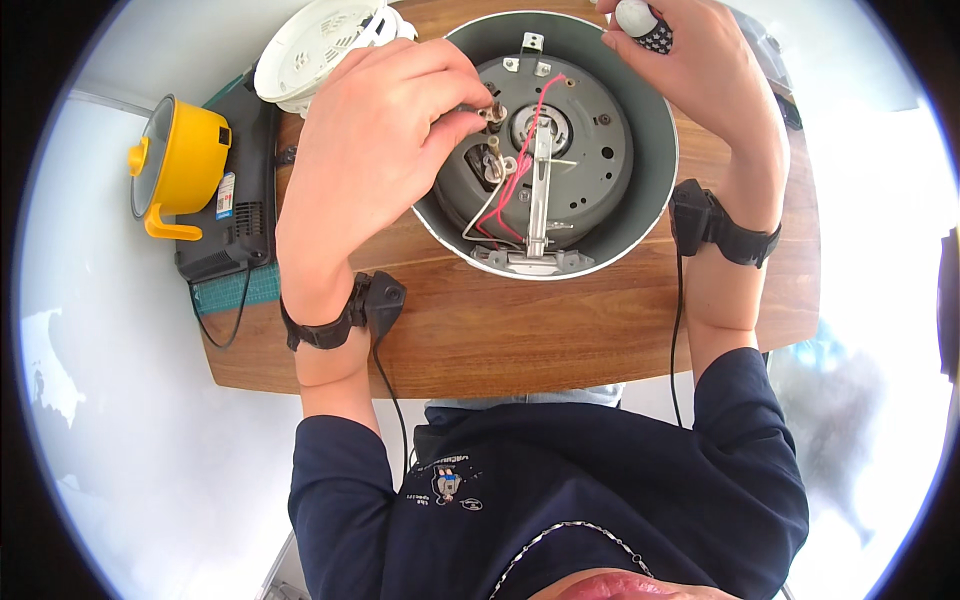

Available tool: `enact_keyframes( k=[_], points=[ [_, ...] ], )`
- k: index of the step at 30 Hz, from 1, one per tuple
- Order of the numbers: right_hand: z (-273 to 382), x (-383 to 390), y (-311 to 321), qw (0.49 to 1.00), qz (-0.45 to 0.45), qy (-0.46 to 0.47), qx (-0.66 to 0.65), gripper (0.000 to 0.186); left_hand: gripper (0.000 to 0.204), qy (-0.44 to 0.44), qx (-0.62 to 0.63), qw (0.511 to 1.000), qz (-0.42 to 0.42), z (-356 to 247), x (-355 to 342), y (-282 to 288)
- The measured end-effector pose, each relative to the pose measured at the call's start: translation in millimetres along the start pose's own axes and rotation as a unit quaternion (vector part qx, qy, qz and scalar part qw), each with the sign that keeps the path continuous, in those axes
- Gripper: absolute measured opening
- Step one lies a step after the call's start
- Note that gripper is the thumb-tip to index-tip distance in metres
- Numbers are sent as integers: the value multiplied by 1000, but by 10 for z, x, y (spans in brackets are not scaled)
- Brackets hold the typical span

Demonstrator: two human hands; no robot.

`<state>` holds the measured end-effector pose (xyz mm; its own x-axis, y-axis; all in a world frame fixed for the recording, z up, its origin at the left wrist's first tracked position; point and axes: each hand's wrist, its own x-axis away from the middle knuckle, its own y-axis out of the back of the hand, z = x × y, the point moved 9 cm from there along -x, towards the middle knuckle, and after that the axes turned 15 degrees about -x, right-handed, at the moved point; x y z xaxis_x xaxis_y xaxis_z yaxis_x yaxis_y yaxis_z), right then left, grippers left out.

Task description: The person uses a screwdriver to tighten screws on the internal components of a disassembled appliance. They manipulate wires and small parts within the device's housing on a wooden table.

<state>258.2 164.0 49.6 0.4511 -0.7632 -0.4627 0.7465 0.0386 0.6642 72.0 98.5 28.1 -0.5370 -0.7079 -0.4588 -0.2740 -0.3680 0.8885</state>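
Observation:
An upturned round appliance housing, grey inside with a pale rim, stands on the table with its underside bared. Inside it sit a grey metal base, red wires, a white wire and a long metal strip. My left hand reaches over its left side, thumb and forefinger pinched at a small metal terminal. Beyond the housing's upper right edge, my right hand is closed around a rounded white-and-black patterned handle; the rest of that object is out of sight.
A white perforated plastic cover lies at the far left, partly behind my left hand. Left of the housing, a yellow pot with a lid rests on a black device, over a green mat. Cables run from both wrist straps.

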Motion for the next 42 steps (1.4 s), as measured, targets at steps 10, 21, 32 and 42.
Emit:
enact_keyframes(
  k=[10, 21, 32, 42],
  points=[
    [128, 41, -27, 999, 4, -10, 43, 21, 14, 69, 28, 997, 13, 79, 5, -102],
    [-129, -21, -50, 999, -4, -40, 15, 22, 21, 104, 54, 993, 5, 118, 11, -58],
    [-144, 11, -14, 999, -33, -3, 21, 25, 28, -134, 52, 989, 24, -899, 185, 170],
    [-300, 38, 65, 997, -52, -56, 22, 25, 15, -151, 112, 982, 14, -766, 152, 144]
  ],
)
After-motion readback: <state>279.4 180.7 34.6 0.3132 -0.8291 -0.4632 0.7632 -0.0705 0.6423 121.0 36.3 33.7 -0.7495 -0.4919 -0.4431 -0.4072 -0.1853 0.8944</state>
